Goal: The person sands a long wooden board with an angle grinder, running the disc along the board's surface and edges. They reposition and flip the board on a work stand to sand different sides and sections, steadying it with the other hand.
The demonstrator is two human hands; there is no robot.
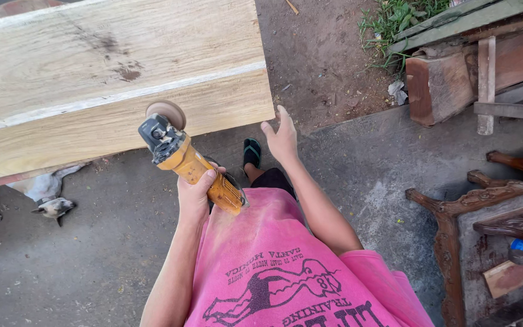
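My left hand grips the yellow body of an angle grinder. Its sanding disc points up, close to the front edge of a large pale wooden plank. My right hand is empty, fingers spread, and hovers just below and to the right of the plank's near right corner without touching it. I wear a pink printed shirt dusted with sawdust. One foot in a dark sandal shows on the ground below the hands.
A light-coloured dog lies on the concrete under the plank's left part. Dark carved wooden furniture parts stand at the right. Rough timber blocks and boards are stacked at the top right beside grass.
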